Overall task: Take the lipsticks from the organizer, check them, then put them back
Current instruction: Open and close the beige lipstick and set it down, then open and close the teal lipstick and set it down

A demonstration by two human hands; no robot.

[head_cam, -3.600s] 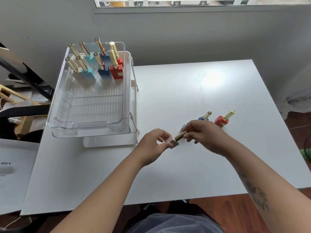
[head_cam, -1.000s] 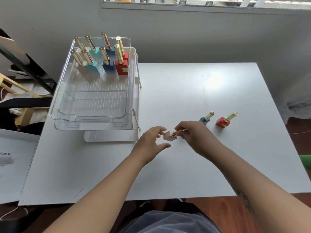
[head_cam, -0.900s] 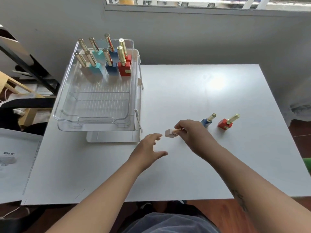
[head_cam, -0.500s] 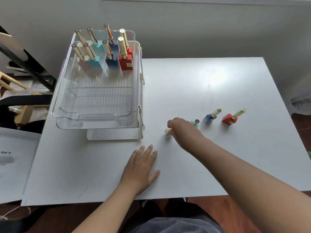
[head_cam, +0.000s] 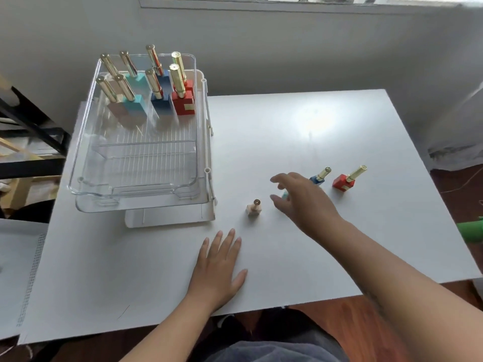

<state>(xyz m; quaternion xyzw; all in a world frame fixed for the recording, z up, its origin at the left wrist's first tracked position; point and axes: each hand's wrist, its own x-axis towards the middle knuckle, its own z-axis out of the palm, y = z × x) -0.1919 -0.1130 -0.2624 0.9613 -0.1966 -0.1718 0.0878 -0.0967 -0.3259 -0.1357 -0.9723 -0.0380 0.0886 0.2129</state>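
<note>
A clear organizer (head_cam: 78,163) at the table's left holds several gold-capped lipsticks with beige, teal, blue and red bases at its far end. On the table a beige lipstick (head_cam: 254,208) stands upright by itself. My right hand (head_cam: 300,198) hovers just right of it, fingers spread, holding nothing. It partly hides a teal lipstick (head_cam: 285,195). Further right stand a blue lipstick (head_cam: 319,176) and a red lipstick (head_cam: 347,179). My left hand (head_cam: 219,267) lies flat on the table, palm down, fingers apart.
The organizer rests on a white base (head_cam: 167,218) near the white table (head_cam: 313,121)'s left side. A wall runs behind the table. A green object (head_cam: 470,231) sits past the right edge, and dark furniture (head_cam: 28,126) stands to the left.
My right hand set the beige lipstick upright on the table, let go and drew back to the right. My left hand released it earlier and settled flat on the table.
</note>
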